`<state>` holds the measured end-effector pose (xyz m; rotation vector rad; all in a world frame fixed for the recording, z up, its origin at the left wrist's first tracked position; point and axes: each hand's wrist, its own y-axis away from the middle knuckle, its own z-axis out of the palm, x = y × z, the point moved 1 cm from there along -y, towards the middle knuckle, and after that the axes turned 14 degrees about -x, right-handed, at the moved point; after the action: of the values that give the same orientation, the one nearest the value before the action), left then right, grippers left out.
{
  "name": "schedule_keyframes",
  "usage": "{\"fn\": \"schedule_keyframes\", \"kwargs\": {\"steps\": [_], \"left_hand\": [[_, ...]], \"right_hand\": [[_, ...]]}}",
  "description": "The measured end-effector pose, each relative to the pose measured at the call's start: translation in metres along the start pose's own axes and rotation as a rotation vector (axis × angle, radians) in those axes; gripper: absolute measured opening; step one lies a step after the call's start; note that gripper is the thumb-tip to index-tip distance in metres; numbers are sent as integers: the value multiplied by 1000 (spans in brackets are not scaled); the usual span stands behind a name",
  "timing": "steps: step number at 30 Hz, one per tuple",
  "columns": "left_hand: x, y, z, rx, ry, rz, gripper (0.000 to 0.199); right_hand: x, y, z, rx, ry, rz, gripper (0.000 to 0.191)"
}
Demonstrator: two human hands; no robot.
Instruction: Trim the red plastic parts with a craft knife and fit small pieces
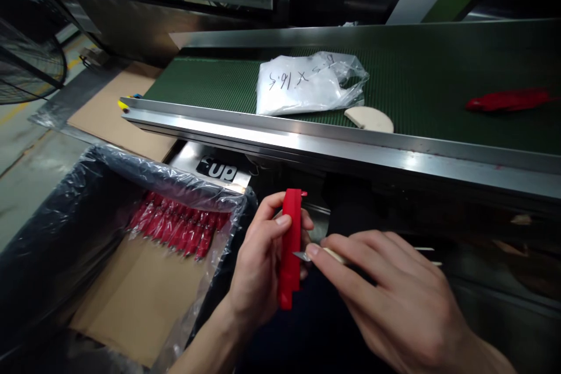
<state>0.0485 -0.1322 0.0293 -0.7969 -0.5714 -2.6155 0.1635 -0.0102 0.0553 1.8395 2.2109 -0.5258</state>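
Right hand [397, 292] holds knife [301, 256] at left hand's [254, 272] red part [290, 239]

A factory workshop — a ribbed green conveyor belt with metal rails [210, 79], a black plastic-lined bin of wrapped red parts [127, 158], a black wire-caged fan [30, 61].

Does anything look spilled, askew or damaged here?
Nothing looks spilled. One oddity: the cream piece lying on the green belt beside the plastic bag. Its part-round outline might suggest a broken disc, but I can't confirm damage.
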Motion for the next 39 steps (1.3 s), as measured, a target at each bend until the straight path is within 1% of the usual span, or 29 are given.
{"fn": "schedule_keyframes", "kwargs": {"steps": [5,10,14,18,21,23,25,28,31,35,39], "left_hand": [[3,-5,3,-6,15,66,16],[4,-8,7,-24,29,48,17],[7,-9,8,-36,64,39,17],[11,-11,11,-15,65,88,16],[10,-8,14,-20,-23,118,17],[6,-5,16,-49,-109,99,23],[2,0,18,-83,-170,72,27],[-3,6,18,-108,-231,36,26],[-5,11,19,-117,-293,14,26],[-7,13,21,-149,-310,6,25],[-10,13,23,-155,-318,15,23]], "right_hand": [[-5,5,2,-1,11,7,43],[-8,9,-1,-17,14,-7,42],[-11,13,1,-12,8,4,39],[-9,20,-3,29,-71,-9,37],[-1,25,-10,119,-118,57,41],[6,25,-14,181,-119,131,45],[12,23,-17,220,-100,167,49],[18,17,-20,246,-28,151,50],[19,13,-21,238,28,121,47],[19,13,-21,237,36,93,51],[20,16,-21,237,49,79,52]]}}
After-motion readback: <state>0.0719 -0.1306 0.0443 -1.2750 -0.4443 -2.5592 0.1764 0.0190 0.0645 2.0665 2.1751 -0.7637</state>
